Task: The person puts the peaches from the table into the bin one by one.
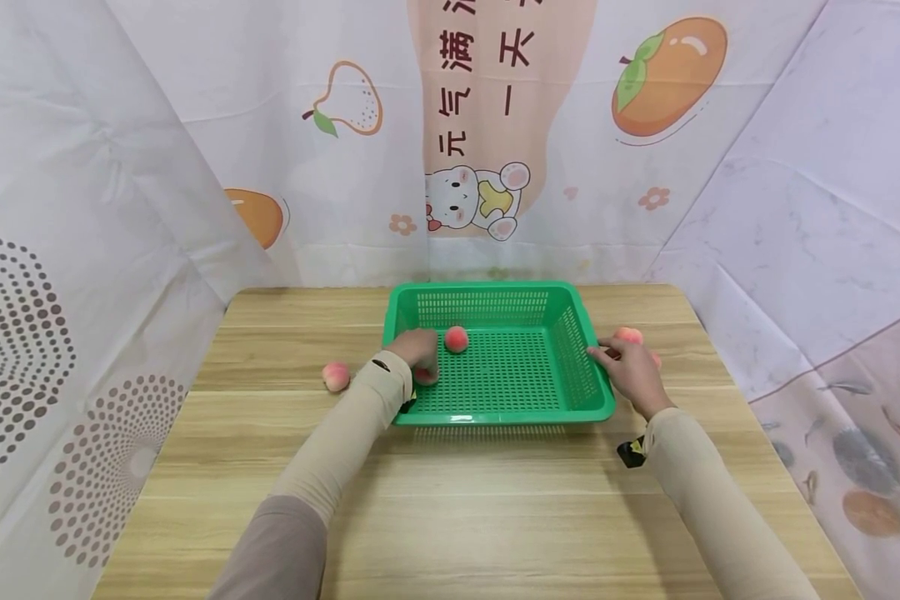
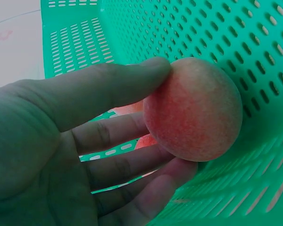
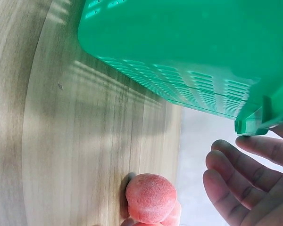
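While left hand grips peach, basket

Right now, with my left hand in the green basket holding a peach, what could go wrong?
The left hand holds its peach only at the fingertips, so it may slip and drop. It could knock the loose peach in the basket. The right hand rests at the basket's rim and might nudge the peaches beside it toward the table edge.

Basket between loose peaches
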{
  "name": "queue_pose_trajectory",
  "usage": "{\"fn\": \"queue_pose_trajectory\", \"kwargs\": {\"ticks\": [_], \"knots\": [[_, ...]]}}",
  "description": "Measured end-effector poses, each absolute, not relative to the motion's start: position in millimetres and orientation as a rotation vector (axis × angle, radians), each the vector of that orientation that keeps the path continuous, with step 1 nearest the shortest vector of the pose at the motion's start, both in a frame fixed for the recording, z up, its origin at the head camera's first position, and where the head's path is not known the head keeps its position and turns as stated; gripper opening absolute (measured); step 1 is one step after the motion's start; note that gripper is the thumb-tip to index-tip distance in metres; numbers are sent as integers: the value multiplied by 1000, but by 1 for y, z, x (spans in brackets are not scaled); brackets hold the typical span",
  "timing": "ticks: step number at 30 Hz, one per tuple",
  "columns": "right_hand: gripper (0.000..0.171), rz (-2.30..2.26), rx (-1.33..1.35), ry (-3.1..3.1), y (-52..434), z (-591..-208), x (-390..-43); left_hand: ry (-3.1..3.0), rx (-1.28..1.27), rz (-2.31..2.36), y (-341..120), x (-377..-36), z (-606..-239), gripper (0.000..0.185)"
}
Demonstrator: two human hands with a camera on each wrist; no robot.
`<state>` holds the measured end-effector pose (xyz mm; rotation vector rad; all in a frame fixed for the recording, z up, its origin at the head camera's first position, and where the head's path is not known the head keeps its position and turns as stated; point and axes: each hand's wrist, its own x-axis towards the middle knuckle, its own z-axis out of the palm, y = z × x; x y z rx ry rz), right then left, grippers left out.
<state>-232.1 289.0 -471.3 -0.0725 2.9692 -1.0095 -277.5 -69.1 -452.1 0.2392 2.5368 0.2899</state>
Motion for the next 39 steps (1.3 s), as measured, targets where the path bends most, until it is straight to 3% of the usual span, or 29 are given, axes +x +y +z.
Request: {"fn": "queue_pose_trajectory", "kwargs": {"ticks": [13, 23, 39], "knots": [[46, -1003, -99, 3001, 289, -472, -232, 2529, 252, 274, -69, -275, -453, 33], [46, -995, -127, 3041, 289, -475, -231, 2542, 236, 330, -70, -271, -449, 15], [45, -1009, -97, 3083, 288, -480, -231, 2657, 320, 307, -72, -274, -439, 14]]}}
